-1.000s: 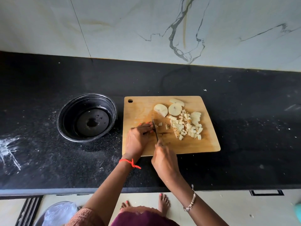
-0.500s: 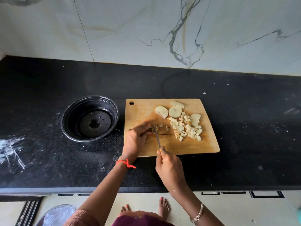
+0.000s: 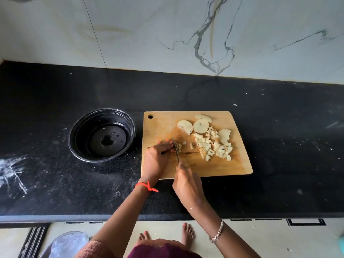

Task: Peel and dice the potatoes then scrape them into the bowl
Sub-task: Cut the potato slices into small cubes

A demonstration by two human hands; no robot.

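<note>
**Knife edges left for the next cut**

Since half a second ago your thin, dark-bladed knife (image 3: pixel 176 150) has stepped slightly left across the pale wooden cutting board (image 3: pixel 214 167), closing on your left fingertips (image 3: pixel 167 142).

Your right hand (image 3: pixel 188 185) keeps a closed grip round the handle, which is hidden inside your fist. Your forefinger lies towards the blade, likely to steady it.

Your left hand (image 3: pixel 158 159) curls its fingers over the pale potato strip (image 3: pixel 178 146), pinning it down. The tips sit tucked just beside the blade, so the knuckles guide it instead.

Finished pale diced cubes (image 3: pixel 214 146) lie heaped to the right, out of the blade's path. Three pale round slices (image 3: pixel 201 126) wait at the far edge, not yet diced.

Left of the board, on the speckled black stone bench (image 3: pixel 279 146), stands the round black bowl (image 3: pixel 74 135). It is just beside the board's edge, handy for scraping. It holds no potato yet, so dicing looks partway through.
</note>
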